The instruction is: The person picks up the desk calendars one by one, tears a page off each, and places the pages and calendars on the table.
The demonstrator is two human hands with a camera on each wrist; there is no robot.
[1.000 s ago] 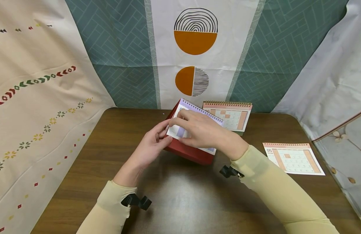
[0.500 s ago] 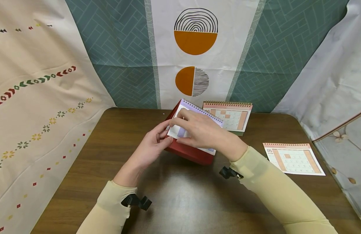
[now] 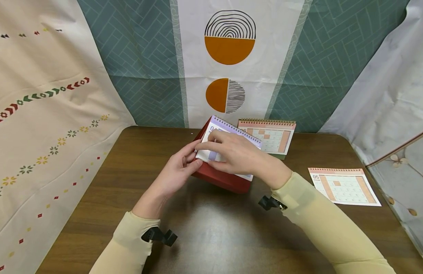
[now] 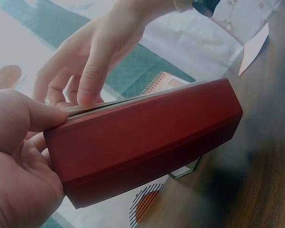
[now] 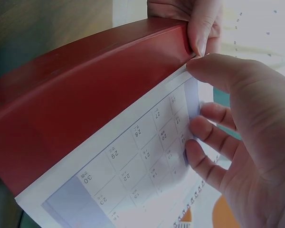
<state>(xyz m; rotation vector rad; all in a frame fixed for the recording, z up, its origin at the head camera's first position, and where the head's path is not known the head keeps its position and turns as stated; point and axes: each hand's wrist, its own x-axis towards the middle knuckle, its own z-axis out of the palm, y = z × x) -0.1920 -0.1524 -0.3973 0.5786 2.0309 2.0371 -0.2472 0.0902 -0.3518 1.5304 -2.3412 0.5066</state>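
A desk calendar (image 3: pixel 223 177) with a red stand and purple-topped pages is tilted up near the table's back. My left hand (image 3: pixel 178 165) grips its left end, thumb in front by the lower corner. Over the page (image 5: pixel 133 156), my right hand (image 3: pixel 233 152) bends its fingers against the dated sheet. In the left wrist view the right thumb touches the lower page edge, where a narrow gap shows above the red stand (image 4: pixel 142 137). The right index fingertip is partly hidden, so whether it pinches a sheet cannot be seen.
Behind the red calendar stands an orange-toned calendar (image 3: pixel 271 142) showing 06. A loose sheet (image 3: pixel 350 186) marked 05 lies at the right of the brown table (image 3: pixel 211 236). Patterned cloth (image 3: pixel 146 68) hangs along the back and sides.
The right index finger has straightened slightly and shifted toward the page's left corner. The left hand and the red calendar have stayed nearly still.
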